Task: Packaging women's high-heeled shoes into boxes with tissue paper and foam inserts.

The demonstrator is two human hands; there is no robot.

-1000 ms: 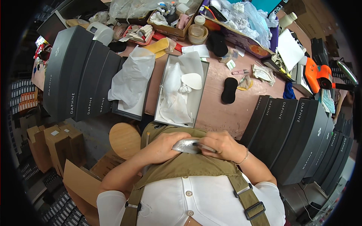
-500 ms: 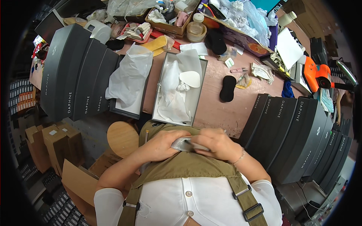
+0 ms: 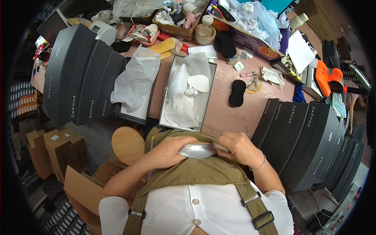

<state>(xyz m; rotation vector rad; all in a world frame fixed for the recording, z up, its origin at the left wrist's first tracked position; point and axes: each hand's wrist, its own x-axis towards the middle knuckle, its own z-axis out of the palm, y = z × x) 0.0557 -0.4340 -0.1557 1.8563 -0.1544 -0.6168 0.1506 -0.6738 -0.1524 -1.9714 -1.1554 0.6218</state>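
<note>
The person sits close up to the table (image 3: 229, 123), both hands low over an olive apron (image 3: 196, 172). The left hand (image 3: 171, 151) is closed on one end of a glittery silver piece (image 3: 197, 151), gripping it where it lies at the lap, just below the table's edge; I can't tell exactly what it is. The right hand (image 3: 239, 147) has its fingers bunched, pinching a slim grey piece (image 3: 221, 147) beside the silver one's other end; whether the two touch is hard to see. Straight ahead on the table is an open box (image 3: 202, 107) with a dark rim, holding white tissue (image 3: 180, 115) and a pale rounded card (image 3: 199, 83). Left of it, more white paper (image 3: 137, 78) spills over a second open box (image 3: 135, 112). To the right lie a black pad (image 3: 237, 93), narrow at its waist, and pink-handled snips (image 3: 248, 74). Dark boxes stand in rows on the left (image 3: 66, 74) and on the right (image 3: 303, 145), and a round wooden stool (image 3: 128, 145) sits by the person's left side.
</note>
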